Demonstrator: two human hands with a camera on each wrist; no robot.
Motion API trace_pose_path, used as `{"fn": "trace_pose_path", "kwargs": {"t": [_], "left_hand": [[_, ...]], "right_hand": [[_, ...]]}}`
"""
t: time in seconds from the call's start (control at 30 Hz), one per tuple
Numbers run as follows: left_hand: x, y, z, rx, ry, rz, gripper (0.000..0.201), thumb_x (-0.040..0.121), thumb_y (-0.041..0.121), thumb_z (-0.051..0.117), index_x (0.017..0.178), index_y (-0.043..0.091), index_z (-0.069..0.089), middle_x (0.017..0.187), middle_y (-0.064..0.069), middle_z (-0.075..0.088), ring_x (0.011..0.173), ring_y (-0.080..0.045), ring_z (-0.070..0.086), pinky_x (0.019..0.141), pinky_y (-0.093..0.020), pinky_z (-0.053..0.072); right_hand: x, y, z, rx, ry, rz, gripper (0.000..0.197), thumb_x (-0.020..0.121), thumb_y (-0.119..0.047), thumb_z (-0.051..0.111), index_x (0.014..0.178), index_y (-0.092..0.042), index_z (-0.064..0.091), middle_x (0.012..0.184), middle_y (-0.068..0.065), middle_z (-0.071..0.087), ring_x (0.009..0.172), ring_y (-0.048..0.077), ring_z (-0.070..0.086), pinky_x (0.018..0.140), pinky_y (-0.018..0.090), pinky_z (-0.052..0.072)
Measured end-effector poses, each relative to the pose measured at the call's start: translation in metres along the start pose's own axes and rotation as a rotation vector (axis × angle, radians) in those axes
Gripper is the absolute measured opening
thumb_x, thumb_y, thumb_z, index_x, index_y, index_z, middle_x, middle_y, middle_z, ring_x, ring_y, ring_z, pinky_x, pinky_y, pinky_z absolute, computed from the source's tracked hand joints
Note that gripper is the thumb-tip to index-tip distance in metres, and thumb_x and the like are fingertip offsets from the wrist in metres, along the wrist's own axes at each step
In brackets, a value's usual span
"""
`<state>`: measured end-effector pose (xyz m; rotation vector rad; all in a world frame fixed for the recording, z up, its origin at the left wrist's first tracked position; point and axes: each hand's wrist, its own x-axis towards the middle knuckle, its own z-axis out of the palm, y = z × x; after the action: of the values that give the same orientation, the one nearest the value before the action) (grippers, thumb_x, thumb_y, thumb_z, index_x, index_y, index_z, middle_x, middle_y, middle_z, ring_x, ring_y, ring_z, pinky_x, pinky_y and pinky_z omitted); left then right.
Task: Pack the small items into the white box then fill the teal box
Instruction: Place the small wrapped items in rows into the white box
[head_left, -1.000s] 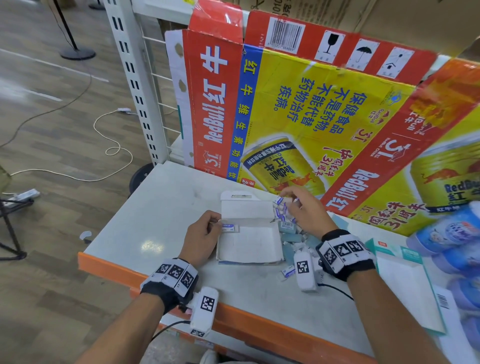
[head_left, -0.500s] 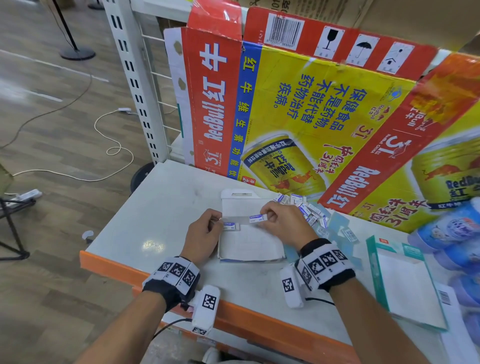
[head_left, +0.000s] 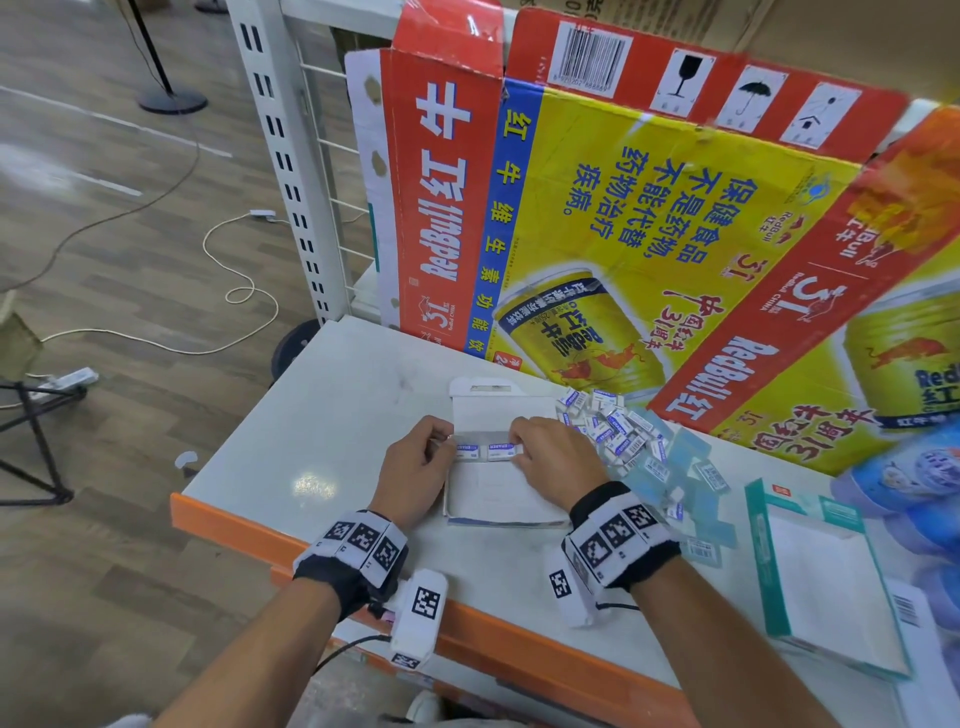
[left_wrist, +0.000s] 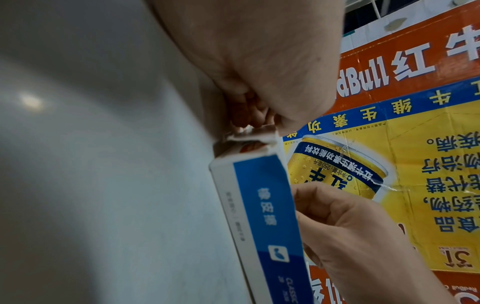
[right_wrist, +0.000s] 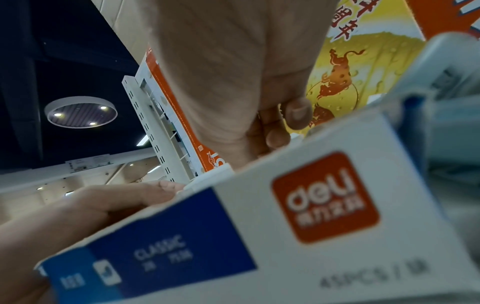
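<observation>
The white box (head_left: 498, 493) lies open at the table's middle, its lid flap raised at the far side. One small eraser (head_left: 466, 451) sits in its far left corner. My left hand (head_left: 448, 447) grips the box's left wall beside it. My right hand (head_left: 514, 448) pinches a second eraser (head_left: 500, 450), which lies right beside the first. A heap of loose erasers (head_left: 613, 428) lies right of the box. The teal box (head_left: 821, 571) lies flat at the right. The left wrist view shows the box's blue side (left_wrist: 265, 205). The right wrist view shows its logo side (right_wrist: 285, 226).
Tall Red Bull cartons (head_left: 597, 208) stand close behind the box. Blue round packages (head_left: 914, 467) fill the far right. Pale blue plastic pieces (head_left: 696, 478) lie among the erasers. The orange table edge (head_left: 467, 618) runs in front; a white shelf upright (head_left: 291, 156) rises at the left.
My right hand left the eraser heap, carried one eraser left into the white box and brought it down beside the first. The left hand stayed on the box's left wall.
</observation>
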<state>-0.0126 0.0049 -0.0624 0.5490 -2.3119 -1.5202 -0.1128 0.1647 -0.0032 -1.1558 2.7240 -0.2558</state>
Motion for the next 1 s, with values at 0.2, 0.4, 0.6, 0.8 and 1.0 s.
{"fn": "trace_pose_path", "kwargs": {"t": [0.2, 0.4, 0.6, 0.8, 1.0], "left_hand": [[-0.001, 0.001, 0.000, -0.016, -0.004, 0.001, 0.012, 0.091, 0.014, 0.052, 0.089, 0.025, 0.056, 0.079, -0.001, 0.064, 0.069, -0.010, 0.054, 0.060, -0.010, 0.039], [-0.001, 0.003, -0.001, -0.022, 0.001, -0.001, 0.014, 0.091, 0.013, 0.053, 0.087, 0.026, 0.056, 0.077, 0.000, 0.063, 0.063, -0.001, 0.050, 0.059, -0.009, 0.038], [-0.002, 0.004, -0.001, -0.024, 0.004, -0.010, 0.013, 0.089, 0.010, 0.054, 0.088, 0.023, 0.057, 0.070, 0.007, 0.058, 0.060, -0.001, 0.047, 0.058, -0.008, 0.036], [-0.002, 0.007, -0.002, -0.028, 0.011, -0.011, 0.011, 0.090, 0.010, 0.055, 0.090, 0.021, 0.057, 0.074, 0.001, 0.060, 0.061, -0.005, 0.047, 0.059, -0.008, 0.036], [-0.002, 0.007, -0.002, -0.007, -0.003, -0.015, 0.011, 0.090, 0.009, 0.054, 0.092, 0.020, 0.057, 0.079, 0.003, 0.062, 0.066, -0.008, 0.051, 0.061, -0.008, 0.037]], "right_hand": [[0.000, -0.001, 0.002, -0.053, -0.014, 0.006, 0.008, 0.088, -0.012, 0.051, 0.096, -0.013, 0.052, 0.087, 0.009, 0.062, 0.082, 0.031, 0.058, 0.061, 0.034, 0.039], [-0.001, -0.002, 0.001, -0.054, -0.027, 0.015, 0.010, 0.090, -0.012, 0.047, 0.094, -0.013, 0.056, 0.090, 0.009, 0.060, 0.086, 0.031, 0.058, 0.067, 0.036, 0.045], [-0.003, 0.005, -0.019, 0.081, 0.031, 0.042, 0.023, 0.089, -0.016, 0.045, 0.080, -0.017, 0.066, 0.082, 0.004, 0.056, 0.077, 0.026, 0.055, 0.061, 0.032, 0.041], [0.008, 0.049, -0.040, 0.122, 0.106, 0.219, 0.026, 0.091, -0.006, 0.046, 0.097, -0.017, 0.069, 0.099, 0.006, 0.061, 0.086, 0.027, 0.056, 0.068, 0.031, 0.046], [0.021, 0.061, -0.031, 0.116, -0.124, 0.231, 0.035, 0.087, -0.006, 0.056, 0.120, -0.015, 0.062, 0.122, 0.015, 0.048, 0.103, 0.028, 0.058, 0.088, 0.029, 0.043]]}}
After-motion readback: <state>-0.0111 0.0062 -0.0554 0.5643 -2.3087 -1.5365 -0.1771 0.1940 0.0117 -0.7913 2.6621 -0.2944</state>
